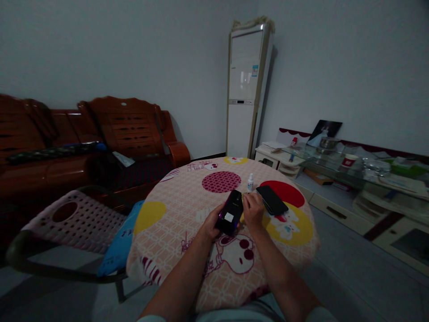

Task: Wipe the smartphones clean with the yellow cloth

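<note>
A dark smartphone (233,206) with a purple sheen lies tilted in my left hand (213,222), its back turned up and a pale square patch on it. My left fingers are wrapped round its lower left side. Close to the phone's upper right edge, my right hand (254,208) is closed in a pinch; a small yellowish bit shows at the fingertips, too small to name. Just right of that hand lies a black flat case or second phone (272,200) on the tablecloth. Behind the hands stands a small white spray bottle (250,182).
The round table wears a patterned cloth (174,214). To the left are a woven chair (80,214) with a blue cushion (122,241) and a wooden sofa (125,129). A tall air conditioner (246,89) stands behind; a cluttered glass-topped cabinet (335,197) runs along the right.
</note>
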Available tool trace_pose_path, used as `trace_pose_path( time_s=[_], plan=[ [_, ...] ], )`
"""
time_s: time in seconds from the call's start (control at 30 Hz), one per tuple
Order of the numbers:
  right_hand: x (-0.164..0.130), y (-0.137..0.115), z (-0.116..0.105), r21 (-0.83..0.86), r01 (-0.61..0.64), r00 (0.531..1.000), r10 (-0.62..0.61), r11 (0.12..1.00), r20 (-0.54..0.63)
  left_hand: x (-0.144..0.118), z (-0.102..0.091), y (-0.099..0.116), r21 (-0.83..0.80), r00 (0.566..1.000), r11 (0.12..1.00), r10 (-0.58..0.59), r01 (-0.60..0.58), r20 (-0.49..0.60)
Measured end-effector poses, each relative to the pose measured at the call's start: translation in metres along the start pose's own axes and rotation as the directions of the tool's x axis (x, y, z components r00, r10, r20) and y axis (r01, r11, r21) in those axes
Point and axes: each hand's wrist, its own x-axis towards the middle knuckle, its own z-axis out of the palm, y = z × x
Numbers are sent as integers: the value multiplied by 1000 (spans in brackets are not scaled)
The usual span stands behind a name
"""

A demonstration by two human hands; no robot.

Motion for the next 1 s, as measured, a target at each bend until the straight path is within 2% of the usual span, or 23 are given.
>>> trace_pose_path(
  time_s=[0.17,0.47,0.7,0.77,0.87,1.0],
  plan=[
    [1,-5,-2,44,-21,1000,21,999,-5,-5,6,2,-17,1000,1000,19,-19,-5],
    [-2,1,1,-42,15,1000,-14,999,27,-3,5,0,51,997,998,28,-24,-76],
    [-6,-5,5,-64,41,993,-34,997,111,-4,7,-2,99,996,993,74,-69,-47],
    [-8,-11,5,-46,63,990,-56,997,133,-3,7,-3,119,989,986,127,-117,-78],
    [-12,-20,6,5,83,984,-83,996,160,0,5,-4,159,955,958,262,-240,-139],
    [-14,-25,8,63,117,978,-126,991,167,4,4,-8,206,918,912,382,-355,-108]
  ],
)
